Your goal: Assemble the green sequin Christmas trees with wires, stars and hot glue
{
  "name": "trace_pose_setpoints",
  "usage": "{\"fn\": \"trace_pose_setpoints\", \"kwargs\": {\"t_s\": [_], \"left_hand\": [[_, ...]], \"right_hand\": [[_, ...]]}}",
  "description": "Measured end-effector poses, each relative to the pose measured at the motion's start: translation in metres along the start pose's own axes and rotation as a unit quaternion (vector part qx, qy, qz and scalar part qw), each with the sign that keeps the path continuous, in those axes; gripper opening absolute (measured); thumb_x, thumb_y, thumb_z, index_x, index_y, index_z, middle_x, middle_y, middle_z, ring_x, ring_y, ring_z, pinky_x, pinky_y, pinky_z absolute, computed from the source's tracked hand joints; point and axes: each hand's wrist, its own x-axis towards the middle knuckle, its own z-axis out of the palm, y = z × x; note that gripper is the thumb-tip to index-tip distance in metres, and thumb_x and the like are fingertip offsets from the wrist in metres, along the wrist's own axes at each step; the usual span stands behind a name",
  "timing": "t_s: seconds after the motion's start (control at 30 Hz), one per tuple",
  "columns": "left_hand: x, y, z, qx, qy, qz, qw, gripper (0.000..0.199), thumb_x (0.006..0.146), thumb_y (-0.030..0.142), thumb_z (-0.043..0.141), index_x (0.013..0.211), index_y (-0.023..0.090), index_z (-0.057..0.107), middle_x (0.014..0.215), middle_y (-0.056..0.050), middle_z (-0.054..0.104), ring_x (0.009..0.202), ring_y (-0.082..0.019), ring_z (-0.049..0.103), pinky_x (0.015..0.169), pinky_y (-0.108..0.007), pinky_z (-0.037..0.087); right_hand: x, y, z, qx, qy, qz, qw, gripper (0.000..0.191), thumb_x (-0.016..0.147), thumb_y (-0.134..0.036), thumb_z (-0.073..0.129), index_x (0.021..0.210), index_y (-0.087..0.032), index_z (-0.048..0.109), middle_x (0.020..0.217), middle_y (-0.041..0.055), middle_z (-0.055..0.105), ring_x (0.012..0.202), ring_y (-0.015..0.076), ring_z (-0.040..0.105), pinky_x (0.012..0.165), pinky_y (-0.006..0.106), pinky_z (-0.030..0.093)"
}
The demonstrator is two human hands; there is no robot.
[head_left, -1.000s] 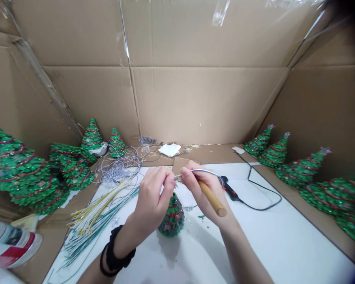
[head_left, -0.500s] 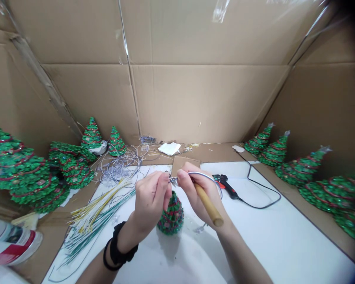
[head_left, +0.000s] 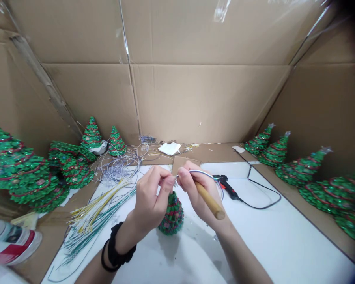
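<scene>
One close head-worn view, forward and down onto the left hand (head_left: 149, 201) and right hand (head_left: 202, 193), edges perhaps warped.

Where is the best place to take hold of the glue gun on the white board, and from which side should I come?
Take the glue gun by its narrow black and red end, where the cord leaves it, and come from the right. That end lies free, while the other end sits close to the wire loop beside the right hand.
</scene>
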Motion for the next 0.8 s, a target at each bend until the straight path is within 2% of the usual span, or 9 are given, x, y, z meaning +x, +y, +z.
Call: {"fn": "trace_pose_setpoints", "kwargs": {"t_s": [0.2,0.3,0.4,0.5,0.6,0.73,0.8], "left_hand": [[-0.004,0.002,0.001,-0.044,0.011,-0.031,0.998,0.027,0.095,0.022,0.039,0.069,0.020,0.046,0.056,0.004,0.048,0.055,-0.010,0.048,0.059,-0.025,0.038],[0.001,0.006,-0.003,-0.027,-0.012,-0.044,0.999,0.033,0.095,0.023,0.038,0.063,0.020,0.046,0.054,0.003,0.049,0.057,-0.011,0.050,0.062,-0.026,0.038],[0.008,0.009,-0.011,-0.011,-0.077,-0.057,0.995,0.035,0.093,0.026,0.041,0.059,0.019,0.048,0.058,0.001,0.053,0.063,-0.013,0.051,0.064,-0.027,0.038],[0.013,0.007,-0.019,-0.015,-0.147,-0.084,0.985,0.027,0.091,0.029,0.044,0.068,0.019,0.054,0.069,0.000,0.057,0.070,-0.014,0.052,0.066,-0.027,0.039],[0.016,0.002,-0.025,-0.027,-0.194,-0.107,0.975,0.020,0.091,0.033,0.046,0.079,0.020,0.057,0.080,-0.002,0.060,0.079,-0.016,0.054,0.071,-0.028,0.042],[0.019,-0.003,-0.028,-0.044,-0.264,-0.111,0.957,0.019,0.092,0.033,0.046,0.085,0.021,0.058,0.086,-0.002,0.061,0.085,-0.016,0.054,0.077,-0.028,0.042],[0.020,-0.005,-0.028,-0.037,-0.277,-0.105,0.954,0.017,0.091,0.033,0.047,0.086,0.022,0.059,0.088,-0.001,0.062,0.086,-0.016,0.054,0.077,-0.028,0.042]], "right_hand": [[-0.001,-0.002,0.001,-0.011,0.002,-0.008,1.000,0.039,0.095,-0.031,0.039,0.058,-0.019,0.041,0.057,-0.0022,0.041,0.052,0.0097,0.039,0.050,0.023,0.032],[0.000,-0.002,0.000,-0.017,0.004,-0.013,1.000,0.037,0.094,-0.029,0.039,0.058,-0.019,0.038,0.057,-0.0030,0.038,0.051,0.0091,0.037,0.049,0.023,0.031],[0.002,-0.001,-0.006,-0.025,-0.019,-0.012,0.999,0.038,0.094,-0.029,0.039,0.058,-0.019,0.039,0.057,-0.0027,0.040,0.052,0.0092,0.039,0.050,0.023,0.031],[0.003,0.001,-0.014,-0.030,-0.062,-0.020,0.997,0.038,0.094,-0.030,0.041,0.058,-0.019,0.043,0.059,-0.0021,0.045,0.053,0.0094,0.041,0.052,0.024,0.032],[0.004,0.002,-0.019,-0.033,-0.089,-0.020,0.995,0.036,0.094,-0.031,0.042,0.061,-0.019,0.047,0.061,-0.0015,0.049,0.054,0.0099,0.043,0.053,0.024,0.033],[0.003,0.006,-0.020,-0.029,-0.116,-0.012,0.993,0.035,0.095,-0.032,0.041,0.064,-0.019,0.049,0.063,-0.0014,0.051,0.055,0.0100,0.044,0.053,0.024,0.033],[0.003,0.008,-0.020,-0.031,-0.126,-0.009,0.992,0.034,0.095,-0.032,0.042,0.065,-0.019,0.049,0.063,-0.0017,0.051,0.055,0.0098,0.044,0.053,0.023,0.033]]}}
